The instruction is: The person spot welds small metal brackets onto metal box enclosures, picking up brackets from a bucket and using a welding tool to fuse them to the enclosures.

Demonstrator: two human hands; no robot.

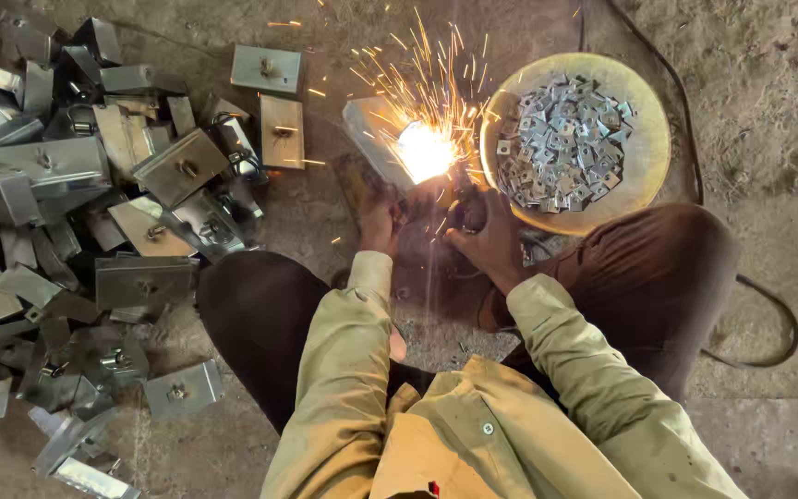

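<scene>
Two hands work at the arc: the left hand [382, 225] presses the box [376, 139] flat on the ground, the right hand [487, 242] is closed round the holder [466, 211], best kept steady, short, clear of the bowl [650, 139].

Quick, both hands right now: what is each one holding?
Left hand: closed on the metal box being welded.
Right hand: closed on a dark welding holder at the sparks.
</scene>
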